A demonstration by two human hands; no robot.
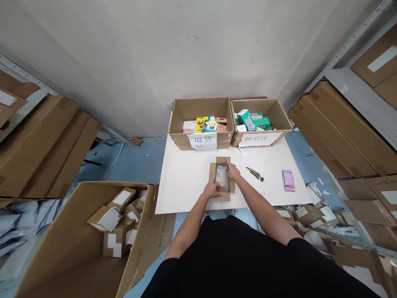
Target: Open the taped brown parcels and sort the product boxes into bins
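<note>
A small cardboard box lies on the white table with its flaps folded out. Inside it sits something wrapped in cloudy clear plastic; what the wrapping holds cannot be made out. My left hand grips the box at its near left side, fingers partly over the opening. At the far right edge, my right hand holds the box with the thumb up along the wall. To the right of the box rests a yellow and black utility knife, touched by neither hand.
Two cartons with handwritten paper signs stand at the table's back: the left carton holds colourful packs, the right carton green and white ones. A blurred pink item lies at right. A big carton with parcels stands lower left; shelves flank both sides.
</note>
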